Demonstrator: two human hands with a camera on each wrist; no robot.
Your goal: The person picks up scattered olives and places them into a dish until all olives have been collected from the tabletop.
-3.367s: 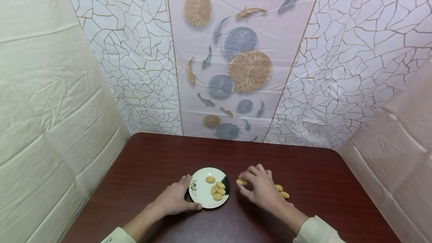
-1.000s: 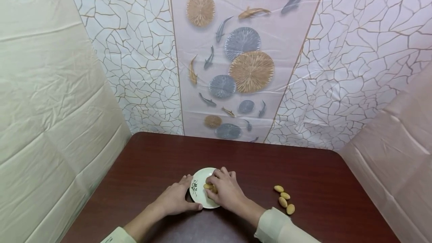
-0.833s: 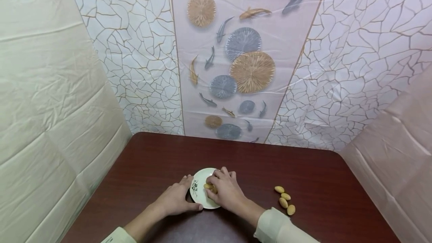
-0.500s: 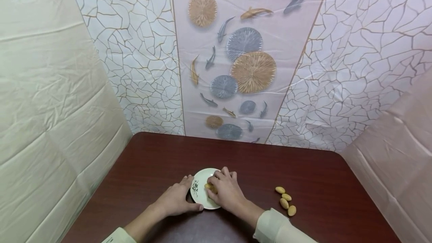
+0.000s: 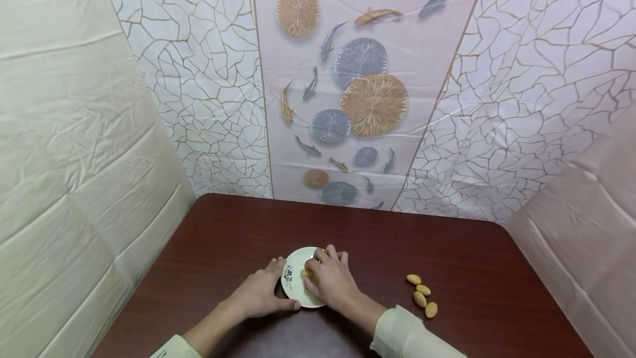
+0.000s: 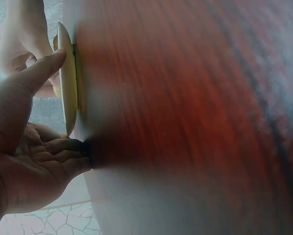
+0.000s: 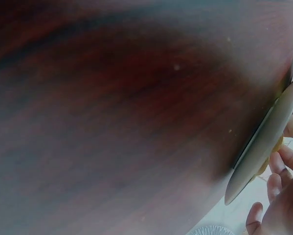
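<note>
A small round white plate (image 5: 296, 290) with a dark floral sprig stands on the table. My left hand (image 5: 259, 291) holds its left side, thumb at the near rim and fingers at the far-left rim. In the left wrist view the thumb (image 6: 51, 63) lies against the plate's edge (image 6: 68, 98). My right hand (image 5: 334, 279) is over the plate's right half, thumb and fingers bent around a small yellow oval piece (image 5: 307, 273). This hand hides the other pieces on the plate. In the right wrist view yellow pieces (image 7: 263, 167) show above the plate's rim, close to the fingertips.
Several more yellow oval pieces (image 5: 419, 298) lie in a loose row on the dark red-brown wooden table (image 5: 238, 225), to the right of the right forearm. Pale cloth (image 5: 94, 181) hangs along the sides, with a patterned backdrop (image 5: 328, 181) behind the table.
Since the earliest frame my right hand has carried a yellow piece leftward from the table to over the plate. In the last second it has stayed there; the left hand keeps its hold.
</note>
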